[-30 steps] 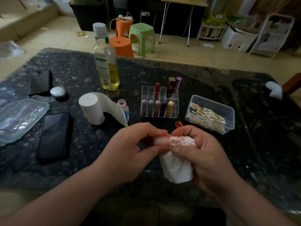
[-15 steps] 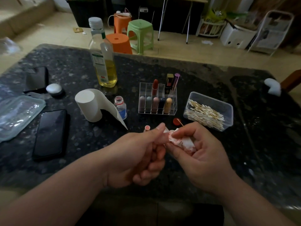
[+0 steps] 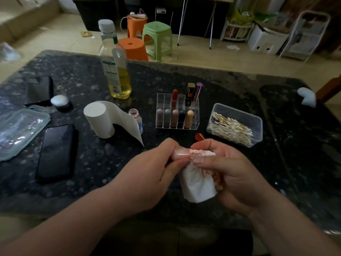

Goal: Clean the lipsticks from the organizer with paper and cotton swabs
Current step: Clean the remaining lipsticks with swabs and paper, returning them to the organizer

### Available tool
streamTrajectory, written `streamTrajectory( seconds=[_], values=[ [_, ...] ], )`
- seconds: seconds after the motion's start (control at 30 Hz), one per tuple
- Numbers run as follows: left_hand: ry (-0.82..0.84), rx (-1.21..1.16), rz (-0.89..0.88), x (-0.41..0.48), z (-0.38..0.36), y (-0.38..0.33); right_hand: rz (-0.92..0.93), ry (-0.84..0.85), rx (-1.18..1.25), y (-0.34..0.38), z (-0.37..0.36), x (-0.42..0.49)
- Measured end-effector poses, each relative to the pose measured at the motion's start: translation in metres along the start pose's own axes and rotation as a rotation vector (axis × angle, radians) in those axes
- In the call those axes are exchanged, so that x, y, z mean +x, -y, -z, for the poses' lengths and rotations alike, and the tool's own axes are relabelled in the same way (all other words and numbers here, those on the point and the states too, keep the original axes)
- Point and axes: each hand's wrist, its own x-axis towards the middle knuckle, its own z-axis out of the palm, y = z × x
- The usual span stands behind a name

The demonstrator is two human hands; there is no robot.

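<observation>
My left hand pinches a pale pink lipstick tube held level above the table's near edge. My right hand wraps a white, red-stained piece of paper round the tube's right end. Behind the hands stands the clear organizer with several lipsticks upright in it. A clear box of cotton swabs sits to its right. A red cap with a swab stick lies just beyond my right thumb. The paper roll stands to the left with a sheet hanging loose.
An oil bottle stands at the back, a small open bottle beside the roll. Two black phones, a plastic lid and a white-topped jar lie left. A white object sits far right on the dark stone table.
The paper, bunched at my right fingertips half a second ago, now hangs down again round the tube's end. My left hand has turned the tube back to level.
</observation>
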Motion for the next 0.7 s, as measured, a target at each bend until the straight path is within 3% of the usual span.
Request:
streamTrajectory(
  seconds=[0.07,0.23,0.3,0.43,0.57,0.63,0.7],
  values=[
    [0.042,-0.052,0.029,0.002,0.000,0.002,0.063,-0.021,-0.115,0.000,0.002,0.000],
    [0.263,-0.795,0.409,0.009,0.002,0.001,0.329,-0.080,-0.554,0.000,-0.001,-0.010],
    [0.350,-0.922,0.542,0.010,0.004,-0.003,0.403,-0.047,-0.670,-0.003,0.000,-0.012],
    [0.408,-1.039,0.684,0.012,0.004,-0.009,0.414,-0.014,-0.802,-0.007,0.001,-0.011],
    [0.263,-1.158,0.626,0.010,-0.003,-0.013,0.345,-0.074,-0.693,-0.004,-0.002,-0.009],
    [0.185,-1.048,0.555,0.005,-0.010,-0.015,0.234,-0.092,-0.613,-0.006,-0.002,-0.007],
    [0.124,-0.786,0.453,0.000,-0.015,-0.013,0.099,-0.101,-0.469,-0.008,-0.002,-0.006]
  ],
)
